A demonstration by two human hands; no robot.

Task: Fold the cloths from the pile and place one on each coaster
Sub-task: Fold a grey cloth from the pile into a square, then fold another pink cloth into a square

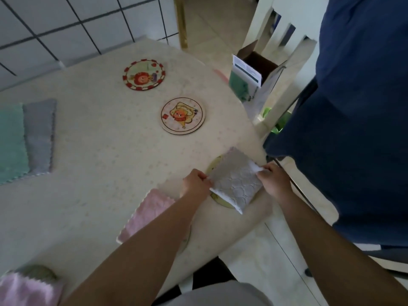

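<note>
A folded pale lilac cloth (234, 180) lies on a round coaster (217, 198) near the table's right edge. My left hand (195, 182) pinches its left edge and my right hand (274, 180) pinches its right corner. A pink folded cloth (145, 215) lies on another coaster (185, 239), partly hidden under my left forearm. A third pink cloth (26, 290) sits on a coaster (42, 271) at the bottom left. Two bare picture coasters lie further back, one with a red rim (144, 74) and one with an orange figure (182, 115). The pile, a green cloth (11, 142) over a grey one (40, 133), is at the left.
The cream table (99, 151) curves away on the right, close to my right hand. A dark blue cloth (353, 107) hangs over a chair at the right. An open cardboard box (254, 74) stands on the floor beyond the table. A tiled wall (66, 25) runs behind.
</note>
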